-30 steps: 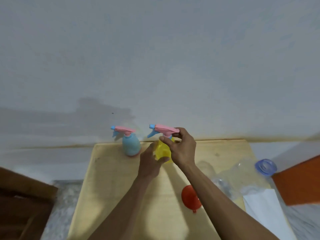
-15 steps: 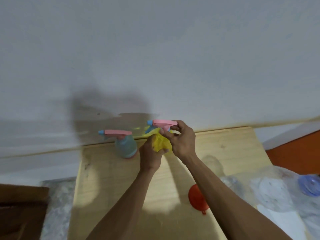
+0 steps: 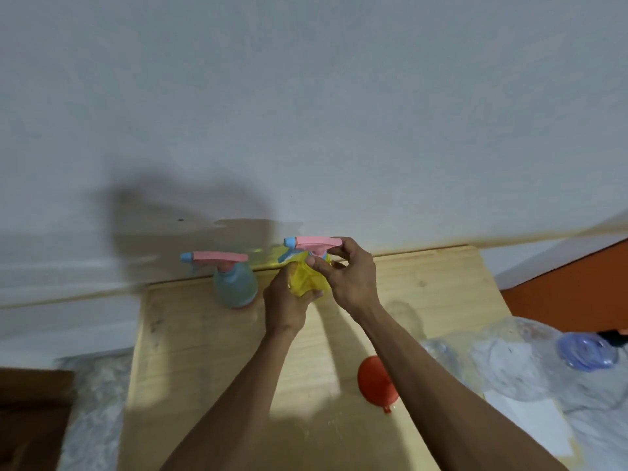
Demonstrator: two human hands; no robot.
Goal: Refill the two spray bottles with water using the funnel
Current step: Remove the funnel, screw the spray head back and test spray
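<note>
Yellow translucent spray bottle point(image 3: 307, 278) near the middle of the tabletop's far edge, held between both hands; its base is hidden, so whether it stands on the wood or is lifted cannot be told. Left hand point(image 3: 289, 302) wraps the body from the left, fingers curled round it and mostly out of sight behind the plastic. Right hand point(image 3: 350, 277) grips the pink sprayer head point(image 3: 314, 242) at its neck, thumb pressed on the collar, fingers clenched over the rear of the head; blue nozzle points left. Whether the head is screwed on or loose cannot be made out.

Blue spray bottle point(image 3: 235, 283) stands upright just left of the left hand, near the far edge, pink head on, nozzle pointing left; slightly blurred.

Red funnel point(image 3: 373, 380) lies on its side toward the tabletop's right edge, partly covered by the right forearm, its spout toward the near edge.

Light wooden tabletop point(image 3: 204, 368); its near edge is cut off by the frame.

Off the right edge, a large clear water jug point(image 3: 503, 362) with a blue cap point(image 3: 586, 350), outline hazy. White paper point(image 3: 530, 423) below it.
</note>
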